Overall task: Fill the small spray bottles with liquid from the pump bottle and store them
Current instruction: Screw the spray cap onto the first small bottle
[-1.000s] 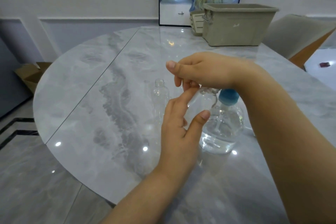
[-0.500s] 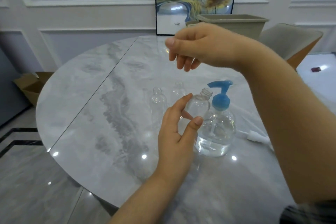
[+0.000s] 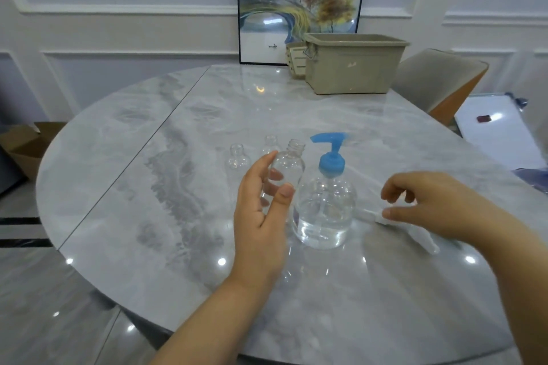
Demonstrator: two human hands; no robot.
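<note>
My left hand (image 3: 261,216) holds a small clear spray bottle (image 3: 289,167) upright by its body; its threaded neck is uncapped. Just to its right stands the pump bottle (image 3: 324,210), clear, partly full of liquid, with a blue pump head. Two more small uncapped clear bottles (image 3: 237,157) (image 3: 271,142) stand behind my left hand. My right hand (image 3: 430,204) is low over the table to the right of the pump bottle, thumb and fingers pinching a white spray head (image 3: 376,215) whose thin tube points toward the pump bottle. Another white spray head (image 3: 422,241) lies under my right wrist.
A beige storage bin (image 3: 353,64) stands at the back of the marble table (image 3: 178,187), with a smaller basket beside it and a framed picture (image 3: 299,3) leaning on the wall. A chair (image 3: 439,83) stands at the far right. A cardboard box (image 3: 26,142) sits on the floor at the left.
My right hand has lifted off the small bottle's neck with the spray head and swung down to the right, close to the table. My left hand keeps the bottle upright.
</note>
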